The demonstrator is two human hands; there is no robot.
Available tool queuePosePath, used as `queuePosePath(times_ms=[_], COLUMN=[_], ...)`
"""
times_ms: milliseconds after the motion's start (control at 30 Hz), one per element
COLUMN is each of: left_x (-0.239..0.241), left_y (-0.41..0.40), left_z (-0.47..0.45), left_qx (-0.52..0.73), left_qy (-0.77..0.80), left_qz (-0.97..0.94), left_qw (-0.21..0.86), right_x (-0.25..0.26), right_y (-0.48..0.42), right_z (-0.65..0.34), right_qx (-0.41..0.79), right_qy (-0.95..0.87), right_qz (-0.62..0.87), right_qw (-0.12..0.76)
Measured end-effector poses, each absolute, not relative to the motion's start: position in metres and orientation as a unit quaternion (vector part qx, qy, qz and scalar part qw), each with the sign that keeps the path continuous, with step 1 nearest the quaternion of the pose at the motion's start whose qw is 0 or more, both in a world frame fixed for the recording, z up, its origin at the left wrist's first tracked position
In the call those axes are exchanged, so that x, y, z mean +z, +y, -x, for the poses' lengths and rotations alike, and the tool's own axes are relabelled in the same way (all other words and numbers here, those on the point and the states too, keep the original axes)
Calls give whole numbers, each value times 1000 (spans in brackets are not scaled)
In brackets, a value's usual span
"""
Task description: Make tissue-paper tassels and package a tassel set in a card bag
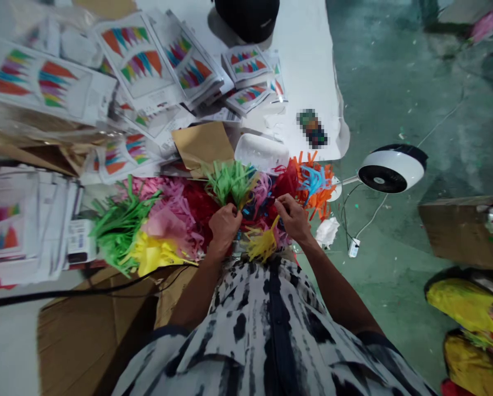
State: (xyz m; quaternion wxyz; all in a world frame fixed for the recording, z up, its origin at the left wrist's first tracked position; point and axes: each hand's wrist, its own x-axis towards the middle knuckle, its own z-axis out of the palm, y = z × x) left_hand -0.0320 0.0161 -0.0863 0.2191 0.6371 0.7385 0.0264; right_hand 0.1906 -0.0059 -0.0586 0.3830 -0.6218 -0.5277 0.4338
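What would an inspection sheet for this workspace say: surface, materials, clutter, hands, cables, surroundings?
Surface: white tabletop, largely covered at left by printed packs.
Materials: light-green fringe, yellow fringe, other colours around them.
Clutter: brown card, crumpled white paper.
Hands: left hand pinches the light-green fringe's base; right hand has bent fingers, hold unclear.
Cables: black cable at left; thin cables below the fan-like device.
Surroundings: green floor, cardboard box.

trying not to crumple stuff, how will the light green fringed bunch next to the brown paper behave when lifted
The light green bunch will probably flop, as its thin strips splay apart. It looks light for its size, being mostly loose fringe. It might tangle with the pink-purple strips crowding its side.
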Motion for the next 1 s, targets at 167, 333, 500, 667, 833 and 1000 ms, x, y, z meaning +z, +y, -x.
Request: queuePosePath(times_ms=[167,333,500,667,833,1000], left_x=[-56,-11,9,5,-12,-31], left_y=[24,19,9,12,12,6], left_z=[44,47,30,22,14,3], left_qx=[30,2,85,217,332,426], left_qy=[758,687,608,529,534,526], left_qz=[-604,-679,-739,-728,-629,-442], left_qw=[246,257,279,379,456,589], right_x=[-55,-48,-43,-45,-44,-36], right_y=[-6,-5,-2,-6,-7,0], right_z=[-188,-180,-167,-159,-156,-154], right_qx=[437,462,442,498,517,535], right_qy=[-553,-562,-597,-572,-508,-455], right_qz=[603,552,500,476,510,521], right_qw=[374,407,445,445,463,484])
